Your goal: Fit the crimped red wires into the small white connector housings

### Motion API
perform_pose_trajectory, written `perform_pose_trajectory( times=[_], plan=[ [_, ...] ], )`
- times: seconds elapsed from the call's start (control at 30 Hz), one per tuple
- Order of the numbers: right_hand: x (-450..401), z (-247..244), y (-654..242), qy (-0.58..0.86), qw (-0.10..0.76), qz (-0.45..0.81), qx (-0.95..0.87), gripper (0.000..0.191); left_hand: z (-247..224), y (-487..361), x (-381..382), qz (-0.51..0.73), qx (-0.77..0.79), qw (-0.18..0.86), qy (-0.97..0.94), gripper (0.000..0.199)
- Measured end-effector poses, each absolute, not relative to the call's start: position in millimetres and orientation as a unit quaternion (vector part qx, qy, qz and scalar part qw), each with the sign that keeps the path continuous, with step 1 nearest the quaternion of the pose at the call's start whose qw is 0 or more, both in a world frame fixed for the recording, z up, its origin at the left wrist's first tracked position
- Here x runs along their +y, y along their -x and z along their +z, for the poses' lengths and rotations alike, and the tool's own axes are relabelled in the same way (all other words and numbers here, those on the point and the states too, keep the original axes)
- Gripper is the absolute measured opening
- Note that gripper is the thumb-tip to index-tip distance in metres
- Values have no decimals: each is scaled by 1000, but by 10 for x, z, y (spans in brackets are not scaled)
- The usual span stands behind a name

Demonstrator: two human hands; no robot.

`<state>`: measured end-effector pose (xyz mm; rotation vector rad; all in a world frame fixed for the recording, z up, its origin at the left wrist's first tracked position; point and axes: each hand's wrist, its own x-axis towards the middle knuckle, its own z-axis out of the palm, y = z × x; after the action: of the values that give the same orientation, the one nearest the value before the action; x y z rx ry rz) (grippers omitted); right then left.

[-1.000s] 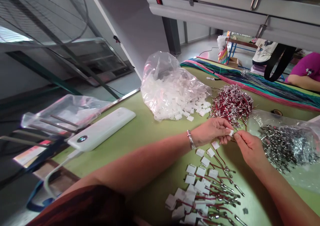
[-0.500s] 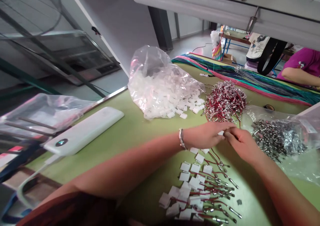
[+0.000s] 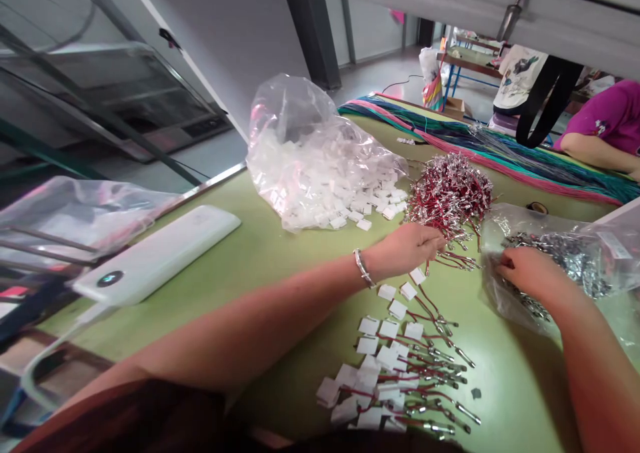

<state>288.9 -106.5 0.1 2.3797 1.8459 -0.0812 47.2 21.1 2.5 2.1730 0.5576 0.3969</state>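
My left hand (image 3: 413,247), a bracelet at its wrist, is at the near edge of a heap of short red wires with metal ends (image 3: 450,189). Its fingers are pinched on a red wire, mostly hidden by them. Over the clear bag of small metal fittings (image 3: 560,253), my right hand (image 3: 530,273) has its fingers curled closed at the bag's left side; what they hold is hidden. Below the hands lie several finished-looking pieces, white plastic housings (image 3: 389,329) on red wires with metal tube ends (image 3: 440,373), in rough rows.
A clear bag of white housings (image 3: 320,166) spills onto the green table (image 3: 270,273). A white power bank (image 3: 160,256) with a cable lies left. Long coloured wires (image 3: 500,153) run along the back. A tape roll (image 3: 537,207) sits right; a co-worker's purple sleeve (image 3: 600,116) shows beyond.
My hands, together before, have parted. The right hand has moved right onto the bag of metal fittings; the left has shifted slightly left and up to the red wires. Another white housing lies uncovered.
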Motion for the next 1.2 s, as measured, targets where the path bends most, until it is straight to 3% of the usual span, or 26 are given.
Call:
perform_pose_trajectory(
  times=[0.17,0.33,0.4,0.47,0.53,0.63,0.77,0.87,1.03,1.2],
  plan=[
    [-971,-25,-2971,-789,27,20,614,19,52,-478,192,163,211,360,-894,26],
    [-982,60,-2926,-779,-69,59,621,24,96,-452,117,81,227,488,-839,34],
    [-1005,99,-2781,-754,-140,38,640,23,103,-454,88,45,221,558,-799,36],
    [-1034,117,-2574,-723,-156,2,673,22,104,-467,68,54,222,588,-776,31],
    [-1061,107,-2348,-705,-115,-8,699,21,100,-484,55,102,225,569,-784,21],
    [-1076,55,-2070,-688,-119,18,716,23,84,-501,42,131,212,515,-820,24],
    [-1063,-21,-1898,-675,-212,22,706,29,61,-504,20,112,199,476,-849,26],
    [-1063,-59,-1864,-669,-280,19,688,28,58,-504,8,122,219,503,-827,28],
    [-1085,-72,-1869,-645,-300,34,702,32,68,-492,30,111,189,561,-798,33],
    [-1087,-36,-1952,-662,-400,-77,630,23,80,-469,94,146,220,514,-816,33]
  ],
)
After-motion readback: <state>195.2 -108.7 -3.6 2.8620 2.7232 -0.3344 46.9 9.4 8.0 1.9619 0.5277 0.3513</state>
